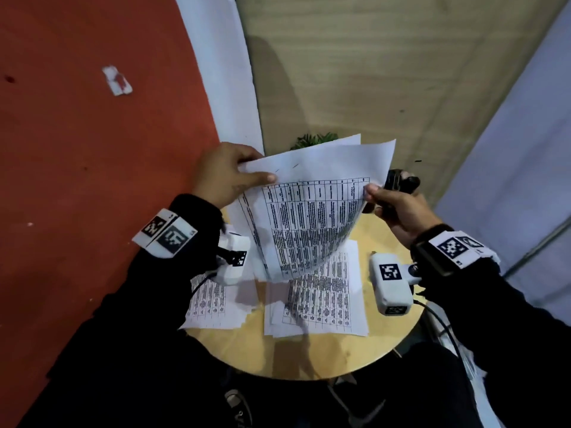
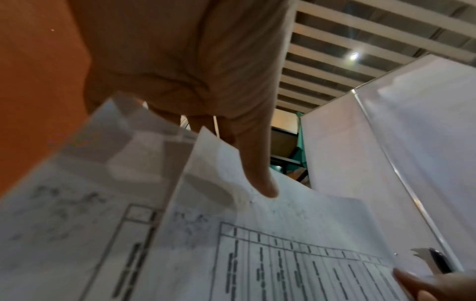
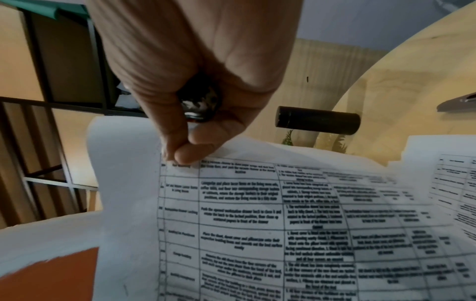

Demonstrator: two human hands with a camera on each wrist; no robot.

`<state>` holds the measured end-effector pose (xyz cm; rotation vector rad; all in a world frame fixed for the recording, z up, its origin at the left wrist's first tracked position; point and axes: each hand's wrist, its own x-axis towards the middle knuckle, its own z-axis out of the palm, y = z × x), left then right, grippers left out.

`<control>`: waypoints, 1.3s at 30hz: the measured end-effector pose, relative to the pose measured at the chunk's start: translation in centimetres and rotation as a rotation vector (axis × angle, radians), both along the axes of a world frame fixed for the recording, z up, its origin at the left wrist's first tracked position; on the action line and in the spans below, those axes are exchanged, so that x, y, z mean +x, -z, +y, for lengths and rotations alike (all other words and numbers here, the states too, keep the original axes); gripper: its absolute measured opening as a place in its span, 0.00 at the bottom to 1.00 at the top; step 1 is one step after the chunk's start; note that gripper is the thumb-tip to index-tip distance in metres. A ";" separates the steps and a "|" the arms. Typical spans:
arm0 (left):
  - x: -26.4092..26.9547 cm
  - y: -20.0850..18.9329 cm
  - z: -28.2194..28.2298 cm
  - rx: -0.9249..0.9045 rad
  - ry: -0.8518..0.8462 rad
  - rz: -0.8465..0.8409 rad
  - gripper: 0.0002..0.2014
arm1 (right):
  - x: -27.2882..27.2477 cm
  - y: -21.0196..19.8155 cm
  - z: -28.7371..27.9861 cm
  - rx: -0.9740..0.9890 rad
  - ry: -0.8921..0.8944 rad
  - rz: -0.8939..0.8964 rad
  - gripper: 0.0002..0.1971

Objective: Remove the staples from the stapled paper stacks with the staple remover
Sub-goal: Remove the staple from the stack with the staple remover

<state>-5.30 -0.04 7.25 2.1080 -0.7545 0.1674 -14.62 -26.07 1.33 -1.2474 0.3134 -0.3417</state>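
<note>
A stapled paper stack (image 1: 309,217) printed with tables is held up above the round wooden table (image 1: 309,356). My left hand (image 1: 228,174) pinches its top left corner, thumb on the front sheet; in the left wrist view the left hand (image 2: 195,81) has its fingers behind the paper stack (image 2: 257,254). My right hand (image 1: 398,208) pinches the top right corner of the front sheet. It also keeps the black staple remover (image 1: 400,180) in its curled fingers. The right wrist view shows the right hand (image 3: 195,71), the staple remover (image 3: 201,103) and the paper stack (image 3: 257,224).
Two more paper piles lie on the table, one in the middle (image 1: 318,301) and one at the left (image 1: 210,301). A green plant (image 1: 315,140) stands behind the lifted sheets. A black cylinder (image 3: 316,120) shows past the paper. White panels stand on both sides.
</note>
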 end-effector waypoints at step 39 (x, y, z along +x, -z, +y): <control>-6.7 -7.8 1.1 0.302 0.142 -0.151 0.11 | -4.9 -10.1 11.3 -1.595 0.110 -0.628 0.22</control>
